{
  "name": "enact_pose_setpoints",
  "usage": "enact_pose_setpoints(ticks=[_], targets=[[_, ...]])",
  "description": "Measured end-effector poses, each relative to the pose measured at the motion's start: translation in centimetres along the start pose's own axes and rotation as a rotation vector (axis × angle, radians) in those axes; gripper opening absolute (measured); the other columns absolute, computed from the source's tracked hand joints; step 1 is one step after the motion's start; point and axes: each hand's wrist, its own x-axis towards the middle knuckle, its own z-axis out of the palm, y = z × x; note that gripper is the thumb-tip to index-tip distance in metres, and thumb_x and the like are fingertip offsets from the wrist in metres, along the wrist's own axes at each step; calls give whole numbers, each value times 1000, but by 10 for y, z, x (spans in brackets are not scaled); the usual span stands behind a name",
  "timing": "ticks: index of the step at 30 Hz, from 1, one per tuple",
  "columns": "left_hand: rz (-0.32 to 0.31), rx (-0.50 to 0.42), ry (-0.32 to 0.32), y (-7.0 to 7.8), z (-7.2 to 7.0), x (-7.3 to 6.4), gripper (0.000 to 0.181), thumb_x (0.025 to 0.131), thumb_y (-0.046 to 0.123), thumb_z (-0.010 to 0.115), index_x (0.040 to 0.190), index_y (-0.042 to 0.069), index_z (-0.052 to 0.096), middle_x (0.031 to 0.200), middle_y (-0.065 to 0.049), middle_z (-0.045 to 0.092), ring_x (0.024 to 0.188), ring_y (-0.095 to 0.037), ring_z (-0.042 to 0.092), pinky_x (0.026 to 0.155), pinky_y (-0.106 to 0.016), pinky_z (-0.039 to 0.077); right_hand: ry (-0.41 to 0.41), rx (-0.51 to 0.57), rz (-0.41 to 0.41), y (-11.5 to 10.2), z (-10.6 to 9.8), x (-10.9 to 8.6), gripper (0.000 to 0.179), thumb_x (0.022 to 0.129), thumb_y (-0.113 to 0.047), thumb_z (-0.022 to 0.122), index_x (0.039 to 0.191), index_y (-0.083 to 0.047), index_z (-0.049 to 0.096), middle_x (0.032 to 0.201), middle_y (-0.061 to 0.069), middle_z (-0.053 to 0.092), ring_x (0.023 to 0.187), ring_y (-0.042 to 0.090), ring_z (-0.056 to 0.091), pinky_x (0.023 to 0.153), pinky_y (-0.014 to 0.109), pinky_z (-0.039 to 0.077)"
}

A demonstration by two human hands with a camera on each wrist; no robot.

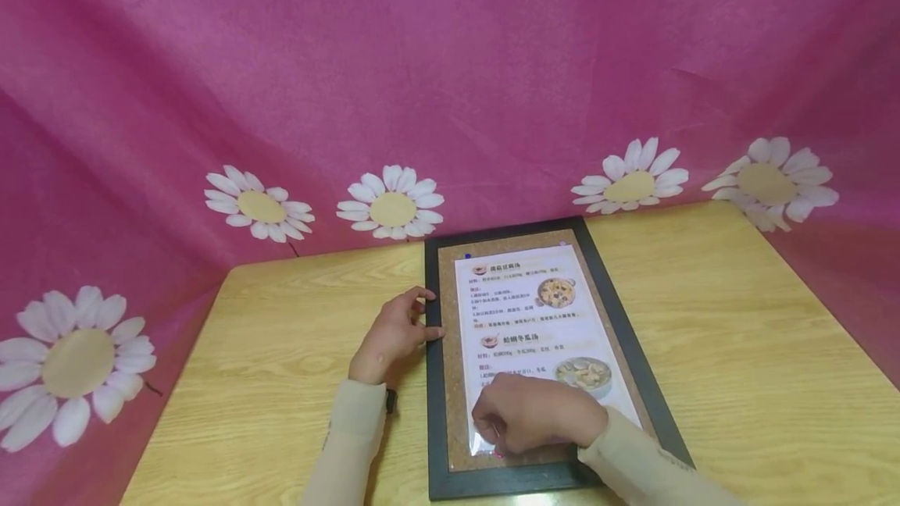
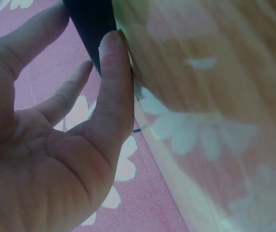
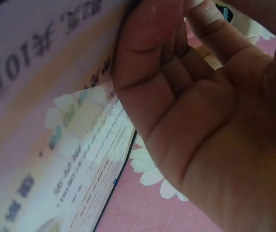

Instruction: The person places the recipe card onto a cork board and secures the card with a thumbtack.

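Note:
A printed recipe sheet [image 1: 520, 311], with text and two soup pictures, lies on a cork board [image 1: 460, 459] in a black frame [image 1: 437, 412]. My left hand [image 1: 397, 334] touches the frame's left edge with thumb and fingertips; the left wrist view shows these fingers fairly straight against the dark edge. Over the sheet's lower left corner, the fingers of my right hand [image 1: 527, 412] are curled and pinch a small pink push pin [image 1: 498, 454], mostly hidden by them. A blue push pin [image 1: 467, 256] sits at the sheet's upper left corner, a purple one [image 1: 562, 244] near its upper right.
The board lies on a light wood-grain table [image 1: 281, 381], its far end near the back edge. Behind and to the left hangs a pink cloth [image 1: 422, 84] printed with large white daisies. A dark band [image 1: 391, 400] shows at my left wrist.

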Motion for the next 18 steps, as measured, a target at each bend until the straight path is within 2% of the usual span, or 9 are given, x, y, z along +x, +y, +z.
enact_pose_setpoints(ticks=[7,12,18], targets=[[1,8,-3,2,-1,1,54,77,20,82,124,21,57,111,-8,57,86,-22,53,68,-29,44,3,1,30,-3,1,0,29,73,3,67,59,-22,63,53,-14,53,50,3,48,49,20,37],[-3,16,1,2,-1,1,54,77,20,82,125,22,56,112,-7,58,92,-23,52,72,-30,44,15,2,69,-5,0,-1,28,72,3,65,57,-21,63,53,-14,52,49,3,48,47,20,36],[9,21,0,0,-1,0,53,78,20,82,124,20,57,112,-8,58,90,-22,53,71,-30,44,19,1,90,-7,1,-1,29,70,4,65,56,-20,61,51,-13,51,49,3,48,47,20,36]])
